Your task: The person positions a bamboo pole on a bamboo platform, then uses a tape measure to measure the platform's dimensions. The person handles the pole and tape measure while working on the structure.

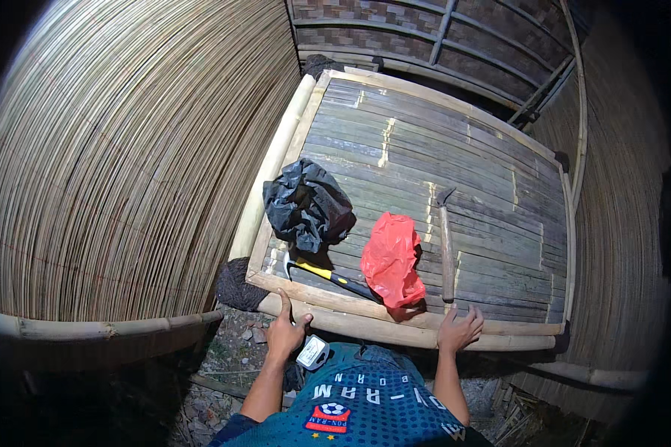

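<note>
My left hand rests at the near left edge of a bamboo-slat platform, its index finger stretched along the bamboo pole and the thumb apart. Over the same front edge, further right, my right hand lies with fingers spread and holds nothing. Beyond the left hand is a hand tool with a yellow and black handle and a curved metal head. A crumpled red plastic bag covers its handle end. To the right lies a wooden-handled hammer, its dark head pointing away. A black plastic bag sits at the left.
A wall of thin vertical sticks stands close on the left, another on the right. Behind the platform is a woven panel with bamboo rails. Dark fibre lashing wraps the near left corner. Stones and rubble lie below.
</note>
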Motion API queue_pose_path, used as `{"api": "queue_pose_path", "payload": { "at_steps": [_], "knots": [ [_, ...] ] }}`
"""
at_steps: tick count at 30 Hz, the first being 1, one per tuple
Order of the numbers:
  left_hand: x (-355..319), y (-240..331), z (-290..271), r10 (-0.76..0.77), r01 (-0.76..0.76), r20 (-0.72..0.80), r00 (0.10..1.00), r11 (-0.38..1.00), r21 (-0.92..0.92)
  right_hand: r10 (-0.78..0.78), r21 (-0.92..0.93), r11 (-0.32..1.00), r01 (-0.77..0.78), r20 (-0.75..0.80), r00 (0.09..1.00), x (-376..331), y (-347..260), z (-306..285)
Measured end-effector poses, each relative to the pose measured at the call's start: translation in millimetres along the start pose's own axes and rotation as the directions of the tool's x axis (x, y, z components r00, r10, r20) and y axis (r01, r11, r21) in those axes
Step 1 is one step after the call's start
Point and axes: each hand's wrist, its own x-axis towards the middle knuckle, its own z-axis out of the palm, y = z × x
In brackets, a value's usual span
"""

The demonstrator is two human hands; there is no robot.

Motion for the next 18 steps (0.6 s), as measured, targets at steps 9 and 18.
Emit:
{"api": "queue_pose_path", "payload": {
  "at_steps": [9,18],
  "knots": [
    [0.3,1.0,0.0,-0.042,0.042,0.018,0.999,0.999,-0.020,-0.038,0.012,0.999,0.038,-0.027,0.999,-0.4,5.1,2.3],
    [1.9,-3.8,4.0,0.010,-0.010,0.014,1.000,1.000,-0.014,-0.038,0.047,0.998,0.040,-0.055,0.998,0.3,5.6,1.9]
  ]
}}
